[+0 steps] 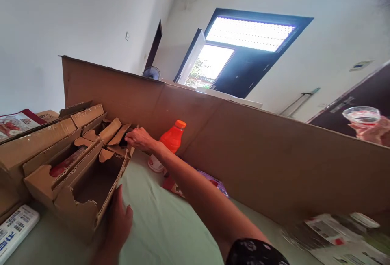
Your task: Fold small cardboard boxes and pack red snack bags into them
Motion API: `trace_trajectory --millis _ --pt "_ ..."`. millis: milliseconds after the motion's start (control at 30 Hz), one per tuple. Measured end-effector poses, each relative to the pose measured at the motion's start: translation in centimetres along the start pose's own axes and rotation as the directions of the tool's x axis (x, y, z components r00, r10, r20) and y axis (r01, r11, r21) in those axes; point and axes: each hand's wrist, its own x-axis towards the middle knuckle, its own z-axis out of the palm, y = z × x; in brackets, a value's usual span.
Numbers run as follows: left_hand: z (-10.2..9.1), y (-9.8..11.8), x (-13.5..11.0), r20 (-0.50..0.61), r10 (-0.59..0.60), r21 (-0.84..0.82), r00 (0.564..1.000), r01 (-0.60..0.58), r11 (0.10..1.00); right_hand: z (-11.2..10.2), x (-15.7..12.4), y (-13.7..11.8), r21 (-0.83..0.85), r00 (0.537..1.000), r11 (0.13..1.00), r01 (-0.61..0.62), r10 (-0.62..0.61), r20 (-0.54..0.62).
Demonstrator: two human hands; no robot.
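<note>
In the head view a narrow open-topped cardboard box (91, 183) stands at the left, its near part bare inside and its flaps bent up at the far end. My right hand (139, 139) reaches over to that far end, its fingers bent closed on the cardboard edge; the fingertips are partly hidden. Low along the right side of the same box lies my left hand (120, 220), thumb apart and fingers stretched against the wall. Beside it stands a second cardboard box (39, 181) with a red package (65, 163) in it. An orange-red bottle (172, 137) stands just beyond my right wrist.
A tall cardboard partition (258, 147) runs across the back. A white printed box (18, 230) lies front left. Purple packaging (215, 181) sits behind my right forearm, and blurred clear plastic containers (329, 232) lie at right. Another person's hand (373, 131) holds a clear cup (361, 114).
</note>
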Motion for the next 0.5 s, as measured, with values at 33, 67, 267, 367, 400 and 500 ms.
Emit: trace_trajectory --millis 33,67,267,367,400,500 --pt "0.0 0.1 -0.1 0.007 -0.001 -0.001 1.0 0.001 1.0 -0.2 0.0 0.2 -0.019 1.0 1.0 -0.008 0.009 0.029" --pt "-0.1 0.2 -0.2 0.014 -0.001 -0.002 1.0 0.001 1.0 -0.3 0.0 0.4 -0.037 0.998 0.999 -0.017 0.019 0.057" --pt "-0.4 0.5 -0.5 0.027 0.017 0.007 0.999 -0.017 1.0 -0.4 2.5 0.1 -0.116 0.965 0.993 -0.038 0.067 0.252" --pt "-0.4 0.4 -0.6 0.016 0.018 0.019 1.0 -0.018 1.0 1.2 4.0 -0.8 -0.143 0.946 0.987 -0.067 0.108 0.305" --pt "-0.4 0.4 -0.6 0.013 0.02 0.022 1.0 -0.02 1.0 1.8 4.3 -1.0 -0.15 0.943 0.985 -0.082 0.126 0.31" --pt "-0.2 0.3 -0.7 0.007 0.02 0.032 1.0 -0.02 0.999 3.3 4.8 -1.0 -0.15 0.949 0.98 -0.128 0.165 0.269"
